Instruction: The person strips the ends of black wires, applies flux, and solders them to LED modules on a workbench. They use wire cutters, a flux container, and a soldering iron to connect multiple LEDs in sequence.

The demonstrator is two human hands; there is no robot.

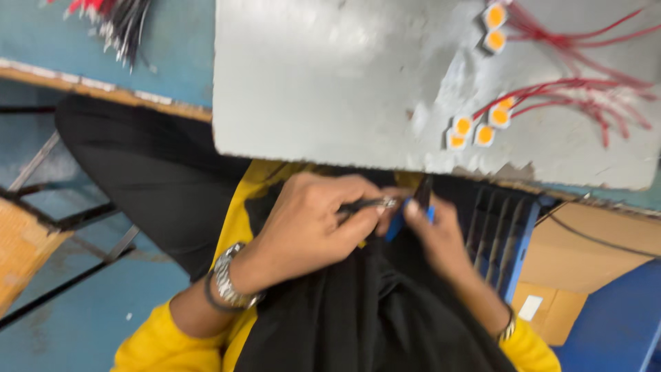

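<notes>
My left hand (313, 224) is closed on a thin dark wire (365, 204) with a small metal tip, held over my lap just below the grey board's edge. My right hand (441, 234) grips a blue-handled cutter (406, 215) right beside that tip. Both hands almost touch each other. On the grey board (330, 83) above lie several small white squares with orange round centres (475, 127), each trailing red wires (578, 96). More of them (494, 27) sit at the top right.
A bundle of black and red wires (120, 24) lies on the blue bench top at the upper left. A blue slatted crate (506, 234) and a brown cardboard box (592, 255) stand at the right. Black cloth covers my lap.
</notes>
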